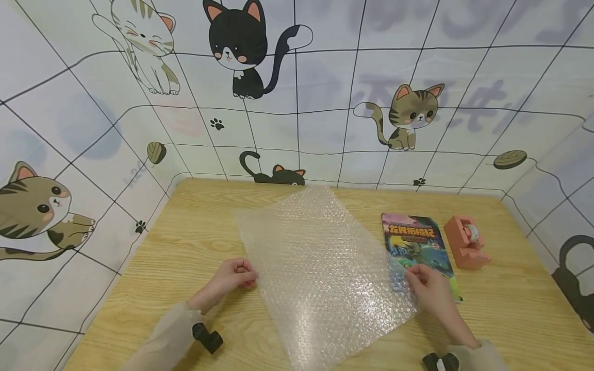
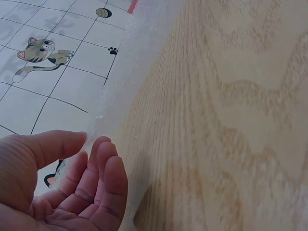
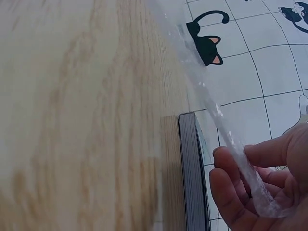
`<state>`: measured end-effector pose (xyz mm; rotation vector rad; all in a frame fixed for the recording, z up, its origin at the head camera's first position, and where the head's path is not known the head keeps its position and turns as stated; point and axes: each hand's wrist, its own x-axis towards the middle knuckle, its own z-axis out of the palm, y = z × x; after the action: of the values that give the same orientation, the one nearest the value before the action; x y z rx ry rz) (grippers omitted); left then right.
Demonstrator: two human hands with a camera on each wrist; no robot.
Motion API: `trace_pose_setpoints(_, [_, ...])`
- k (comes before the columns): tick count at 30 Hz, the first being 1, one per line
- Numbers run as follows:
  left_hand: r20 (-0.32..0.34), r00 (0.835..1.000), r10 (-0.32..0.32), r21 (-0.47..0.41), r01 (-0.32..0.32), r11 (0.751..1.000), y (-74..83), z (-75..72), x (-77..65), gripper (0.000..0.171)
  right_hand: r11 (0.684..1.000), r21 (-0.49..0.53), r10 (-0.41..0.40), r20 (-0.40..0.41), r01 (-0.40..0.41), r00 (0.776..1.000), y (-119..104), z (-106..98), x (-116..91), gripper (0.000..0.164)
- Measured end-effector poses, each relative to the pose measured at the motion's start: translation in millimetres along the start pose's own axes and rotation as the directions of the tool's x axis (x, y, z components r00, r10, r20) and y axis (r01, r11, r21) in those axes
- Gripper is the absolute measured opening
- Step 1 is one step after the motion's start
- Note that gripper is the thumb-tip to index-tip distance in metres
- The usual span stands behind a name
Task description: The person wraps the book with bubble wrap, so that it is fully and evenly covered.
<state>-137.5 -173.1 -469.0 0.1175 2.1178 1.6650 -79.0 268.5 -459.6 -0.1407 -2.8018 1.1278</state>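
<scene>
A clear sheet of bubble wrap (image 1: 320,257) is spread at a slant over the wooden table, its far corner reaching the back edge. At its left edge my left hand (image 1: 236,273) pinches the film between thumb and curled fingers; the left wrist view shows the fingers (image 2: 113,183) close to the thumb there. My right hand (image 1: 431,288) pinches the right side, and in the right wrist view the bubble wrap (image 3: 226,130) runs between thumb and fingers. Below that edge lies a colourful book (image 1: 417,242), its lower left part covered by the wrap.
A pink tape dispenser (image 1: 466,245) with a roll in it stands right of the book. The wooden table (image 1: 185,232) ends at a wall cloth (image 1: 325,103) printed with cats and grid lines, at the back and both sides.
</scene>
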Motion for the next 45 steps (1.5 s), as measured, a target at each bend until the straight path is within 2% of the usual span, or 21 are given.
trace_pose_setpoints(3, [-0.006, 1.0, -0.004, 0.035, 0.005, 0.999, 0.7, -1.6, -0.1, 0.011, 1.0, 0.018, -0.024, -0.02, 0.024, 1.0, 2.0, -1.4, -1.4, 0.016])
trace_pose_setpoints(8, [-0.062, 0.998, 0.028, 0.146, -0.019, 0.989, 4.8, -8.4, -1.0, 0.017, 0.997, 0.057, -0.054, -0.066, 0.058, 0.996, 7.6, -6.9, -1.6, 0.019])
trace_pose_setpoints(12, [-0.079, 0.996, 0.05, 0.192, -0.034, 0.981, 17.0, -14.5, 1.0, 0.02, 0.995, 0.076, -0.063, -0.084, 0.069, 0.995, 12.5, -13.9, 1.2, 0.018])
trace_pose_setpoints(17, [-0.067, 0.996, 0.052, 0.177, -0.039, 0.983, 38.9, -13.2, 15.3, 0.018, 0.996, 0.083, 0.015, -0.041, -0.011, 0.999, 17.4, -25.8, 3.8, 0.023])
trace_pose_setpoints(20, [-0.051, 0.997, 0.053, 0.174, -0.043, 0.984, 50.2, -7.1, 29.1, 0.017, 0.997, 0.078, 0.032, -0.072, -0.027, 0.997, 21.1, -32.0, 4.0, 0.022])
trace_pose_setpoints(24, [-0.019, 0.998, 0.066, 0.177, -0.062, 0.982, 64.2, 6.2, 47.9, 0.018, 1.0, 0.003, 0.02, -0.128, -0.02, 0.992, 28.0, -38.7, 4.3, 0.021])
trace_pose_setpoints(26, [0.004, 0.998, 0.07, 0.184, -0.069, 0.98, 70.7, 14.4, 57.4, 0.018, 0.999, -0.03, 0.039, -0.151, -0.044, 0.988, 31.6, -40.9, 4.0, 0.022])
trace_pose_setpoints(35, [0.111, 0.993, 0.03, 0.187, -0.05, 0.981, 98.5, 59.3, 99.9, 0.023, 0.991, -0.109, 0.066, -0.131, -0.081, 0.989, 41.0, -51.8, -0.1, 0.034])
trace_pose_setpoints(40, [0.162, 0.986, 0.028, 0.182, -0.058, 0.982, 111.3, 89.7, 116.4, 0.026, 0.985, -0.101, 0.134, -0.09, -0.143, 0.987, 46.4, -54.8, -0.5, 0.042])
trace_pose_setpoints(45, [0.22, 0.975, 0.04, 0.155, -0.075, 0.985, 116.7, 121.2, 131.3, 0.032, 0.977, -0.096, 0.186, -0.069, -0.192, 0.98, 51.8, -55.1, -0.2, 0.047])
